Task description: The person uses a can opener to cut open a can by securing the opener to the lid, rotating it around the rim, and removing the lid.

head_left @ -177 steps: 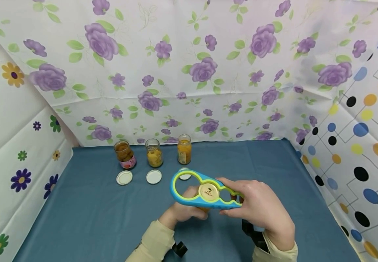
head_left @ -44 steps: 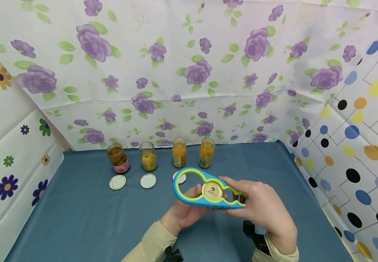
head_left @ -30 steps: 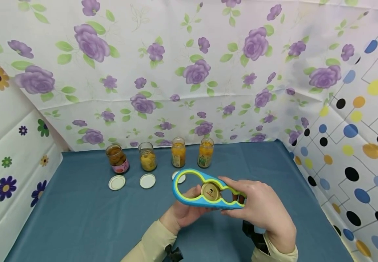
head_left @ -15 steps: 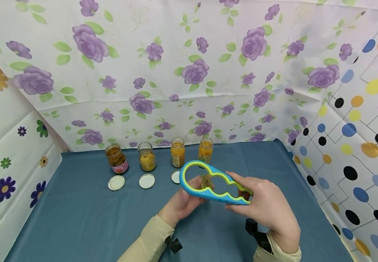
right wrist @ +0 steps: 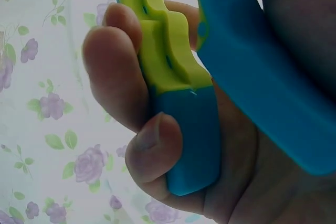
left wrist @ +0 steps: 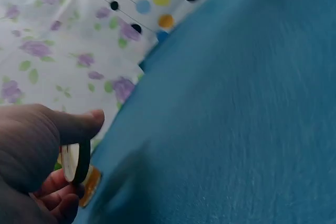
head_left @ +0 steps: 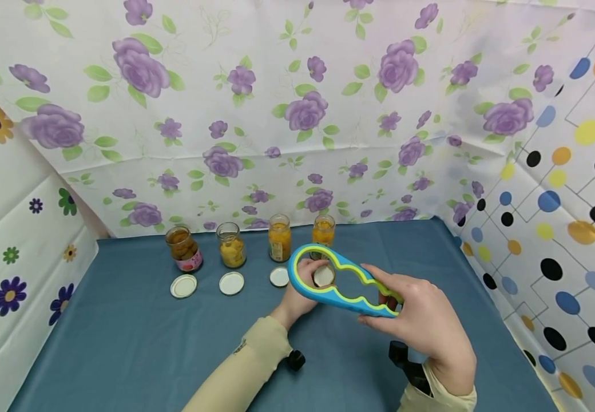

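My left hand (head_left: 297, 300) pinches a round jar lid (head_left: 324, 277) between thumb and fingers, its white inner side facing up in the head view. In the left wrist view the lid (left wrist: 71, 162) stands edge-on under the thumb. The left hand reaches forward toward the rightmost open jar (head_left: 323, 230) of yellow-orange fruit, partly seen behind the opener. My right hand (head_left: 421, 317) grips the narrow handle end of a blue and yellow-green jar opener (head_left: 334, 298), held above the table. Its wavy opening has nothing clamped in it. Close up, the right wrist view shows fingers round the opener's handles (right wrist: 194, 135).
More open glass jars stand in a row at the back: a brown-filled jar (head_left: 184, 249), a yellow-filled jar (head_left: 231, 253) and an orange-filled jar (head_left: 280, 241). Before them lie a left lid (head_left: 183, 286), a middle lid (head_left: 231, 284) and a right lid (head_left: 279, 277) on the blue cloth (head_left: 148, 343).
The fourth jar, earlier in my left hand, stands in the back row. Its gold-topped lid has left the opener, turned white side up, and moved forward with my left hand. The opener shifted slightly up and right.
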Motion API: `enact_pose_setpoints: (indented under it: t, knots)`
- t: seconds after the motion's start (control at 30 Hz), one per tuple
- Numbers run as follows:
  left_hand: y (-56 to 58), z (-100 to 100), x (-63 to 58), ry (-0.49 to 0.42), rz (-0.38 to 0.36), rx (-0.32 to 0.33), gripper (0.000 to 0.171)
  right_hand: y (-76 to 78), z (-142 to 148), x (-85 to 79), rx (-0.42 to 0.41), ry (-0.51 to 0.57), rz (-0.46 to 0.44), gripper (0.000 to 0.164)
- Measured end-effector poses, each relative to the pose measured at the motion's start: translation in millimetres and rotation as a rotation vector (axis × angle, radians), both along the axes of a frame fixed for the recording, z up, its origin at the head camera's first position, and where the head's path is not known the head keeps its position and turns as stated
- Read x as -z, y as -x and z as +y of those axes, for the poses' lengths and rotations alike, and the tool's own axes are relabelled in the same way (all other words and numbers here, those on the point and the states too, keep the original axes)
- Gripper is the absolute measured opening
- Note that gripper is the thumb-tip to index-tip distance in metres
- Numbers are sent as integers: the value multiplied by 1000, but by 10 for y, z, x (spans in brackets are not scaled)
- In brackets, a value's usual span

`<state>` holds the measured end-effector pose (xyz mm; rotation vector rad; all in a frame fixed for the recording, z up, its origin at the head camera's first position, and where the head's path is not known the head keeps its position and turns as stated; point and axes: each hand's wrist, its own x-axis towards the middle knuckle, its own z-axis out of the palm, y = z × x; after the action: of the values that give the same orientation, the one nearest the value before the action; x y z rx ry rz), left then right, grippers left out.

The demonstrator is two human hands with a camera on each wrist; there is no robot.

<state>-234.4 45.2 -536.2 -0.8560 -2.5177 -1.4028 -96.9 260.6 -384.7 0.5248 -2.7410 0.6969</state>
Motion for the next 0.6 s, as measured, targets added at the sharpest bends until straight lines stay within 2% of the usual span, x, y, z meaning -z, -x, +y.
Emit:
enact_pose_setpoints:
  t: [0.1,0.2,0.5,0.6]
  knots:
    - [5,46,37,95,22,-43,43,-1,3,2,2,-6,1,76]
    - [15,78,75,139,18,-64,40,-3,8,1,5,-9,-1,76]
    - [63,140,137,189,-27,-109,42,10,22,-6,9,-12,-6,77]
    - [72,157,143,179,-37,-111,44,6,28,-4,17,-15,-8,76]
